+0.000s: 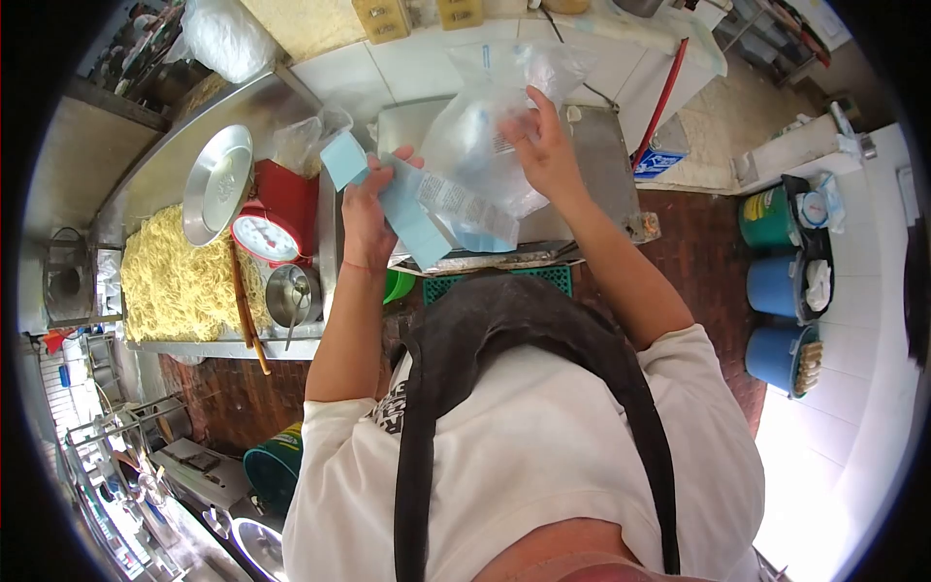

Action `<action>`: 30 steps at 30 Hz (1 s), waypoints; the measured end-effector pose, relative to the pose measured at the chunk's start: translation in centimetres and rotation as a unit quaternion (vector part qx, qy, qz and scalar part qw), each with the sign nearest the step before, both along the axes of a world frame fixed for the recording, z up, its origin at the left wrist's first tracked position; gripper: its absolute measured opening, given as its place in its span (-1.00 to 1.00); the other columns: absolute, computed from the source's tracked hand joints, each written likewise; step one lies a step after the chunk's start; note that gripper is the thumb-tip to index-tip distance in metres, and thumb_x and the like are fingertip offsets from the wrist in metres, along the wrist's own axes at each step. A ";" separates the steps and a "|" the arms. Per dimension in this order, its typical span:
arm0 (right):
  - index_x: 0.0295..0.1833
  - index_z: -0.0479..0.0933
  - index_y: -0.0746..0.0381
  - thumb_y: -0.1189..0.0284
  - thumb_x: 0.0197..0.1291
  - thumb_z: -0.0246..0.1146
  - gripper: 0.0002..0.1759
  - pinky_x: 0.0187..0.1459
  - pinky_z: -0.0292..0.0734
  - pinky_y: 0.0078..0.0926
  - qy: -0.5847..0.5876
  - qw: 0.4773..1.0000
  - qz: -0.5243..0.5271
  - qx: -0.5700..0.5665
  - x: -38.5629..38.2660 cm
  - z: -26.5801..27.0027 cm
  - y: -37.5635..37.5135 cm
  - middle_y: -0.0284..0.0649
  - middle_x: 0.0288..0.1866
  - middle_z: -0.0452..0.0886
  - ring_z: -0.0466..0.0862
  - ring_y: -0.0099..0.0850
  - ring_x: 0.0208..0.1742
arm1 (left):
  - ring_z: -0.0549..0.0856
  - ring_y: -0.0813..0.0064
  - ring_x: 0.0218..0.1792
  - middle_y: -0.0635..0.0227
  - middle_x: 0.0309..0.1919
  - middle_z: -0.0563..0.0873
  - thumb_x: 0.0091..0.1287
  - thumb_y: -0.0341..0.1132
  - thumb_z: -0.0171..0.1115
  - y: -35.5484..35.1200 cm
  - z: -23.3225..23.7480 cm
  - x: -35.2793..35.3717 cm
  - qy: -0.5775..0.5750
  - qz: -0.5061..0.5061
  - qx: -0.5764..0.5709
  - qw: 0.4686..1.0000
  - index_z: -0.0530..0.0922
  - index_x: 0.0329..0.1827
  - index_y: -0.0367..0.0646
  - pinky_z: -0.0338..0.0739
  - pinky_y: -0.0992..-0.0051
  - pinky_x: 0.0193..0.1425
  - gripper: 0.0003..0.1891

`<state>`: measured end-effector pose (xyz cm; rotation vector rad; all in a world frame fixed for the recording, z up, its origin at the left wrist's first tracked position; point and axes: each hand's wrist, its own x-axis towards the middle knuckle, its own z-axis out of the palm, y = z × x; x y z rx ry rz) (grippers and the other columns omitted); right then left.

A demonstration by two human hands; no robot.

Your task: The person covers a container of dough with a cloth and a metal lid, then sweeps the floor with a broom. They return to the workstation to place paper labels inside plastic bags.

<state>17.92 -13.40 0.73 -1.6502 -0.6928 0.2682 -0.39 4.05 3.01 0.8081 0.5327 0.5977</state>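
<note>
The left hand (364, 209) grips a sheaf of pale blue printed plastic packets (417, 218). The right hand (548, 145) pinches a clear crumpled plastic bag (475, 136) over the grey steel worktop (606, 145). At nine o'clock sit a red dial scale (267, 236) and heaped yellow noodles (175, 281).

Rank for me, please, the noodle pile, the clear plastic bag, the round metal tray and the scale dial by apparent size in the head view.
1. noodle pile and clear plastic bag: about alike; the bag is held up nearer the camera, so I leave them unranked.
2. round metal tray
3. scale dial
</note>
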 end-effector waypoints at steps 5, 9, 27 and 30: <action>0.59 0.01 0.46 -0.04 0.20 0.44 0.15 0.38 0.38 -0.07 -0.178 0.983 -0.035 0.006 -2.1 1.3 -0.4 0.27 0.40 0.43 0.51 0.07 0.38 | 0.75 0.05 0.04 0.07 -0.06 0.70 0.39 -0.54 0.08 1.0 -0.6 0.7 -0.048 -0.023 0.000 0.999 0.40 0.11 -0.20 0.70 0.06 0.15 -0.74; 0.64 -0.04 0.38 0.00 0.13 0.51 0.21 0.43 0.35 -0.10 -0.212 0.971 -0.055 -0.096 -2.9 0.4 0.2 0.26 0.47 0.37 0.47 0.07 0.45 | 0.72 0.25 -0.18 0.24 -0.20 0.66 0.45 -0.45 0.11 -0.1 -0.5 1.6 -0.060 -0.075 -0.012 0.995 0.44 0.10 -0.22 0.69 0.20 0.03 -0.79; 0.62 0.10 0.27 0.17 0.52 0.20 -0.26 0.37 0.42 -0.28 -0.036 0.999 0.001 0.002 0.6 -2.3 -0.6 0.06 0.28 0.60 0.59 -0.21 0.31 | 0.67 0.46 -0.38 0.21 -0.39 0.75 0.28 -0.37 0.25 1.0 -2.3 7.8 0.154 -0.111 0.381 0.905 0.65 -0.11 -0.38 0.56 0.40 -0.25 -0.76; 0.61 0.09 0.27 0.11 0.50 0.21 -0.21 0.34 0.45 -0.26 -0.080 0.996 -0.022 0.019 -1.2 -0.8 -0.6 0.08 0.27 0.60 0.60 -0.16 0.32 | 0.66 0.50 -0.36 0.26 -0.34 0.76 0.30 -0.39 0.24 1.1 -2.8 7.5 0.138 -0.112 0.368 0.913 0.66 -0.07 -0.37 0.56 0.43 -0.23 -0.77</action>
